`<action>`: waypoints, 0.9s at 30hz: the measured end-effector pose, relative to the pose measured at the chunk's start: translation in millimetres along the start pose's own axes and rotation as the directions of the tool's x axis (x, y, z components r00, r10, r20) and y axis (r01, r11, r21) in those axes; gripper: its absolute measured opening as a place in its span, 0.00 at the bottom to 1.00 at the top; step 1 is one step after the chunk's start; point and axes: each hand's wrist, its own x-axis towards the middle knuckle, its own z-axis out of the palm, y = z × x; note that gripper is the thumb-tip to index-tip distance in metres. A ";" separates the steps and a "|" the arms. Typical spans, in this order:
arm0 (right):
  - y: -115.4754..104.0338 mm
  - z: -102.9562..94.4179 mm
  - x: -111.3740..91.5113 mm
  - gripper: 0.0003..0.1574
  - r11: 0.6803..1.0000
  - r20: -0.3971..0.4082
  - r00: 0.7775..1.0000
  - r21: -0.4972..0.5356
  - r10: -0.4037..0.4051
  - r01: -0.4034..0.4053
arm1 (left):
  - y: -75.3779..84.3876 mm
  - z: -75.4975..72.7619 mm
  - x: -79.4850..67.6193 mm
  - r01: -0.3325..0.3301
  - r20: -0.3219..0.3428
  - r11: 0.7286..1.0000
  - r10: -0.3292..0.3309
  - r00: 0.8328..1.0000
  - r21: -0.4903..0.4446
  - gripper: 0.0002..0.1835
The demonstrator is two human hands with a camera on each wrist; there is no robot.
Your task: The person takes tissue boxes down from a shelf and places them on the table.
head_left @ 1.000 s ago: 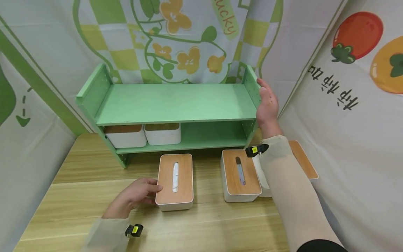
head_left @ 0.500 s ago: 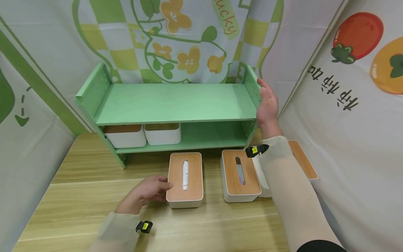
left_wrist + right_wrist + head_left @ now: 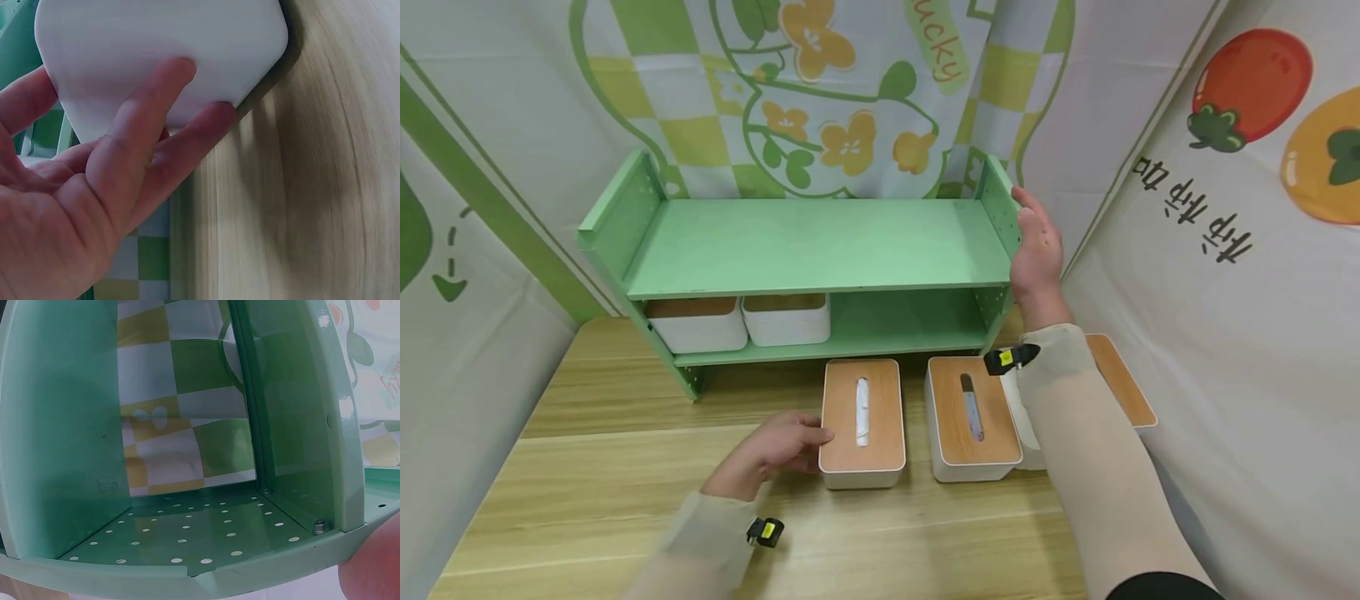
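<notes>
A white tissue box (image 3: pixel 882 408) with a wood-look lid stands on the table, a white tissue showing in its slot. My left hand (image 3: pixel 781 446) is at its left side, thumb by the lid's edge. In the left wrist view, the fairly straight fingers (image 3: pixel 140 112) touch the box's white wall (image 3: pixel 156 37). My right hand (image 3: pixel 1037 250) lies along the outer side of the green shelf's (image 3: pixel 827 242) right panel. Part of that hand (image 3: pixel 375 569) shows at the panel's edge in the right wrist view.
A second tissue box (image 3: pixel 947 417) stands a short gap to the right. Behind the right forearm are further white boxes, one with a wooden lid (image 3: pixel 1123 383), partly covered. Two boxes (image 3: pixel 700 329) sit on the lower shelf's left. Printed cloth walls (image 3: pixel 1120 83) enclose the table (image 3: pixel 625 475).
My left hand has moved the tissue box rightward and slightly back along the table, closer to the second tissue box. The right hand stays against the shelf.
</notes>
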 end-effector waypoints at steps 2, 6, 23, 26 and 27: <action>0.2 -0.2 -0.2 0.30 1.000 -0.002 1.000 0.007 0.001 -0.001 | 0.9 2.5 2.2 0.002 0.008 1.000 -0.002 1.000 -0.008 0.21; 0.0 -0.2 -0.2 0.30 1.000 -0.001 1.000 0.015 0.009 -0.009 | 2.9 7.7 6.7 0.011 0.022 0.999 -0.011 1.000 -0.035 0.22; 1.0 0.9 0.5 0.30 1.000 -0.006 1.000 0.030 0.008 -0.008 | 7.3 28.8 19.8 -0.006 0.079 0.999 0.010 0.997 -0.040 0.20; 1.3 0.9 0.4 0.30 1.000 -0.006 1.000 0.028 0.006 -0.006 | 7.8 31.9 21.3 -0.007 0.080 1.000 0.010 0.997 -0.030 0.19; 1.4 0.9 0.4 0.30 1.000 -0.005 1.000 0.028 0.005 -0.005 | 7.7 32.8 21.7 -0.006 0.078 1.000 0.008 0.997 -0.026 0.19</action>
